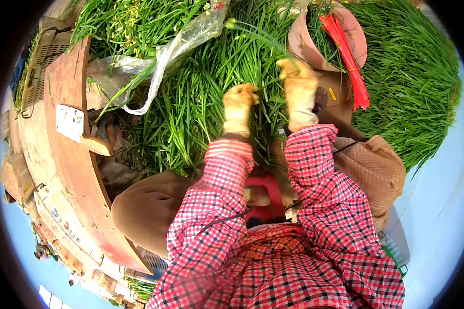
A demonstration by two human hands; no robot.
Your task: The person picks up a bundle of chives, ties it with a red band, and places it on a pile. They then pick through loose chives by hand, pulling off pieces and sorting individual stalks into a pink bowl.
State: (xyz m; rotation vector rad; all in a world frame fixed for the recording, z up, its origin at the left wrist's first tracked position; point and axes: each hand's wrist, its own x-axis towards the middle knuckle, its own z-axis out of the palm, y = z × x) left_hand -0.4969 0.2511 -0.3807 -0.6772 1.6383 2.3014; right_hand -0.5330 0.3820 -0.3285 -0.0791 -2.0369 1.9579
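Note:
My left hand (239, 105), in a stained yellowish glove, is over a heap of long green chives (191, 113). Its fingers are curled, and what they hold, if anything, is hidden. To its right, my right hand (300, 90), gloved the same way, has bent fingers closed at the end of a thin chive stem (258, 35). That stem is smeared by motion and reaches up and left to a pale bud. Just above the right hand stands a pink tub (299, 38) with greens inside. Bright red ties (345, 62) hang over the tub's front.
A wooden board (67, 154) runs along the left, with a wood-handled cleaver (97, 145) on it. Clear plastic (183, 46) lies over the heap. More chives (402, 77) are stacked at right beside the blue floor (433, 206). A green brush (392, 250) is low at right.

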